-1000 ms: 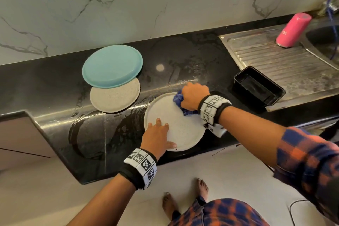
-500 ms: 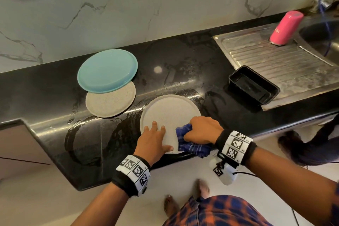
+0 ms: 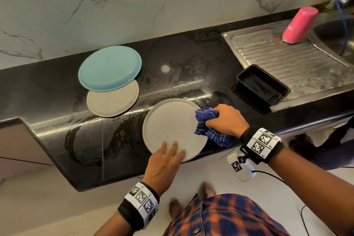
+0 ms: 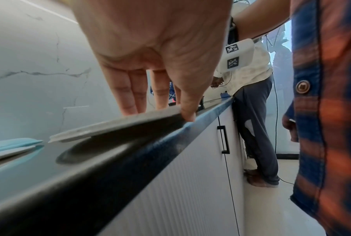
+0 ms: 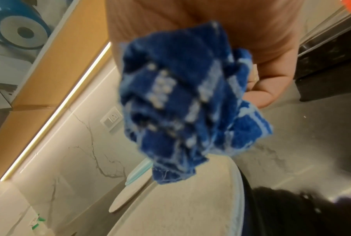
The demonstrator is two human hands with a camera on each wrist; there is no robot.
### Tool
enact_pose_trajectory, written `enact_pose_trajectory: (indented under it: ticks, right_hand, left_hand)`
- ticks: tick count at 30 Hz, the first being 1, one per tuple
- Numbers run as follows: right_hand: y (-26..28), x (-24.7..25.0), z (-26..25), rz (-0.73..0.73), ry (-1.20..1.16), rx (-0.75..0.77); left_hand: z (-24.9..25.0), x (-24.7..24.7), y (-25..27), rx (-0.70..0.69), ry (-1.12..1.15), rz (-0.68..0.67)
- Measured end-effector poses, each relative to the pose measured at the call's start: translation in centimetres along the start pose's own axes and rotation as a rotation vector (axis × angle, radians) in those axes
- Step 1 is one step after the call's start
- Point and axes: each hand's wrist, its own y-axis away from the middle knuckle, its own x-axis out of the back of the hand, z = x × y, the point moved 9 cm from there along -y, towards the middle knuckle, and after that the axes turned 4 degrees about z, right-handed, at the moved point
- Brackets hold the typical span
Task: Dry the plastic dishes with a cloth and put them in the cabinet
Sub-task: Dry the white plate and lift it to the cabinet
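A speckled beige plate (image 3: pixel 170 126) lies on the black counter (image 3: pixel 57 82), its near rim over the front edge. My left hand (image 3: pixel 164 161) presses straight fingers on that near rim, seen edge-on as the plate (image 4: pixel 118 126) in the left wrist view. My right hand (image 3: pixel 227 119) grips a bunched blue checked cloth (image 3: pixel 207 126) at the plate's right rim. In the right wrist view the cloth (image 5: pixel 186 102) hangs just over the plate (image 5: pixel 180 204). A turquoise plate (image 3: pixel 110 68) overlaps another beige plate (image 3: pixel 113 100) at the back left.
A black rectangular tray (image 3: pixel 263 87) sits right of the plate, beside the steel drainboard (image 3: pixel 298 59). A pink bottle (image 3: pixel 298 25) stands on the drainboard by the sink. White cabinet doors with a black handle (image 4: pixel 225 139) run below the counter. Another person (image 4: pixel 253 111) stands further along.
My right hand carried the cloth from the plate's far right rim down to its near edge, then back up to the right rim. My left hand stayed on the near rim.
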Motion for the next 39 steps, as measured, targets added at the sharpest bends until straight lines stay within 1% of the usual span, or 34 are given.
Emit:
enact_pose_trajectory:
  ticks: [3, 5, 8, 9, 11, 14, 15, 17, 18, 19, 21, 22, 23, 24, 26, 28, 30, 33, 35, 39]
  right_hand:
    - [0.5, 1.2, -0.6, 0.05, -0.011, 0.032]
    - [0.9, 2.8, -1.1, 0.115, -0.036, 0.056]
    - [1.3, 5.7, -1.5, 0.208, -0.171, 0.074]
    - [1.3, 6.8, -1.6, 0.243, -0.241, 0.08]
    - [1.4, 8.8, -1.6, 0.309, -0.378, 0.082]
    - [1.7, 10.8, -2.1, 0.383, -0.522, 0.096]
    - [1.7, 11.1, -2.2, 0.398, -0.571, 0.1]
    - [1.7, 11.5, -2.4, 0.414, -0.628, 0.117]
    - [1.6, 11.4, -2.4, 0.415, -0.623, 0.122]
    - [1.5, 11.2, -2.4, 0.415, -0.601, 0.128]
    - [1.2, 10.5, -2.5, 0.402, -0.543, 0.135]
    - [1.0, 9.8, -2.5, 0.391, -0.517, 0.13]
    - [0.8, 9.1, -2.4, 0.376, -0.489, 0.128]
    - [0.5, 8.2, -2.4, 0.356, -0.455, 0.128]
    - [-0.1, 6.2, -2.1, 0.309, -0.381, 0.113]
    - [-0.5, 4.2, -1.9, 0.263, -0.296, 0.095]
    - [-0.6, 2.7, -1.7, 0.227, -0.255, 0.064]
    - [-0.8, 0.8, -2.1, 0.171, -0.193, 0.078]
    - [-0.9, -0.1, -2.3, 0.142, -0.163, 0.082]
    - [-1.0, -1.0, -3.1, 0.121, -0.113, 0.123]
  left_hand:
    - [0.7, 1.6, 1.4, -0.066, -0.014, 0.104]
    - [0.9, 4.6, 2.2, -0.098, 0.037, 0.251]
    - [-0.2, 11.1, 3.5, -0.083, 0.169, 0.489]
    - [-0.9, 13.3, 3.8, -0.061, 0.219, 0.551]
    - [-3.1, 16.5, 3.9, 0.014, 0.327, 0.627]
    - [-6.9, 19.0, 3.7, 0.187, 0.466, 0.722]
    - [-8.2, 19.2, 3.4, 0.257, 0.533, 0.729]
    - [-11.4, 18.0, 2.7, 0.402, 0.7, 0.722]
    - [-13.1, 16.6, 2.4, 0.489, 0.817, 0.711]
    - [-14.4, 14.8, 2.2, 0.585, 0.985, 0.696]
    - [-15.3, 10.4, 1.8, 0.772, 1.387, 0.627]
    - [-15.0, 8.5, 1.7, 0.84, 1.51, 0.587]
    - [-14.7, 6.9, 1.8, 0.884, 1.545, 0.555]
    - [-14.6, 5.4, 1.9, 0.911, 1.538, 0.524]
    - [-14.6, 2.8, 2.3, 0.932, 1.454, 0.462]
    - [-14.7, 1.4, 2.7, 0.898, 1.345, 0.391]
    - [-14.5, 1.3, 2.9, 0.847, 1.211, 0.339]
    - [-13.9, 2.0, 2.8, 0.774, 0.927, 0.271]
    - [-13.4, 1.9, 2.7, 0.767, 0.835, 0.225]
    - [-12.1, 2.0, 2.4, 0.674, 0.621, 0.199]
